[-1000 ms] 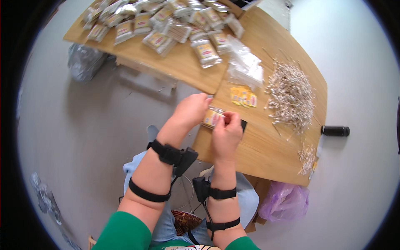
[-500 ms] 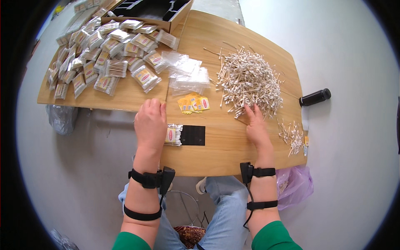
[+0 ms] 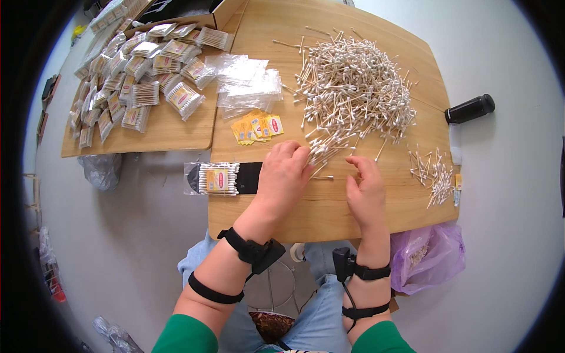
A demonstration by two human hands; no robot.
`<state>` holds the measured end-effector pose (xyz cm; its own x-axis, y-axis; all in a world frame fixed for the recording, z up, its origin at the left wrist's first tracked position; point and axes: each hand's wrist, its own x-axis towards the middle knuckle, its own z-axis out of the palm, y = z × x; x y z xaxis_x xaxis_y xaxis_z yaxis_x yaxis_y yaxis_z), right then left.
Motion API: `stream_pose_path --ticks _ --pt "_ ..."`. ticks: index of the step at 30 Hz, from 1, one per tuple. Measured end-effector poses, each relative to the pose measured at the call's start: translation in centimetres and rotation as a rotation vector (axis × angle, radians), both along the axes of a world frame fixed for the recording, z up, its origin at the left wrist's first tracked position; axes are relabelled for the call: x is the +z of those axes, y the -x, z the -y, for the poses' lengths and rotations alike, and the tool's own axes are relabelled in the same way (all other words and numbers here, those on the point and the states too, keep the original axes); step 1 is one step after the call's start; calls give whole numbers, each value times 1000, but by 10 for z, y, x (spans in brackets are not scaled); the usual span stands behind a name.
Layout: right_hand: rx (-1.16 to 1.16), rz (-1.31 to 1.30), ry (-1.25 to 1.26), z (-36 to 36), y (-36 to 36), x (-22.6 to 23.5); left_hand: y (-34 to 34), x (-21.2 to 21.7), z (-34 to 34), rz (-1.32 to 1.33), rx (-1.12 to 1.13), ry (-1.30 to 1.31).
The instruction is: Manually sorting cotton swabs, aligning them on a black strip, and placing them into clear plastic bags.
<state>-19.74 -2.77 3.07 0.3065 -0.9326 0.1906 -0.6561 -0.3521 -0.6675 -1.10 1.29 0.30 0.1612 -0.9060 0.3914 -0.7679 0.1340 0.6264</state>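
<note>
Swabs (image 3: 359, 85) lie heaped on the table (image 3: 318, 220), a loose cluster spilling from the near edge of the heap. The left hand (image 3: 283, 173) is at that cluster, its fingers bent; whether they pinch any swab, I cannot tell. The right hand (image 3: 366, 191) is near it on the right, thumb and forefinger spread apart. Left of both, a labelled bundle (image 3: 218, 178) lies on a black strip (image 3: 248, 178), partly past the table's edge. Beyond are yellow cards (image 3: 257, 127), then clear bags (image 3: 250, 85), with packs (image 3: 184, 99) farther left.
</note>
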Motion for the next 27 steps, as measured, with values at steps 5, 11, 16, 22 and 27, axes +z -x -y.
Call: stream_pose_path --ticks 5,11,16,22,27 --pt "148 3 -34 -4 0 -8 3 -6 5 21 -122 -23" --pt "283 -60 -44 -7 2 -10 -9 -8 12 -61 -147 -67" --pt "82 212 -289 -7 5 -3 -8 3 11 86 41 131" --pt "22 13 23 0 10 -22 8 15 -11 -38 -214 -249" --pt "-29 -63 -31 5 21 -16 7 10 -18 95 -315 -243"
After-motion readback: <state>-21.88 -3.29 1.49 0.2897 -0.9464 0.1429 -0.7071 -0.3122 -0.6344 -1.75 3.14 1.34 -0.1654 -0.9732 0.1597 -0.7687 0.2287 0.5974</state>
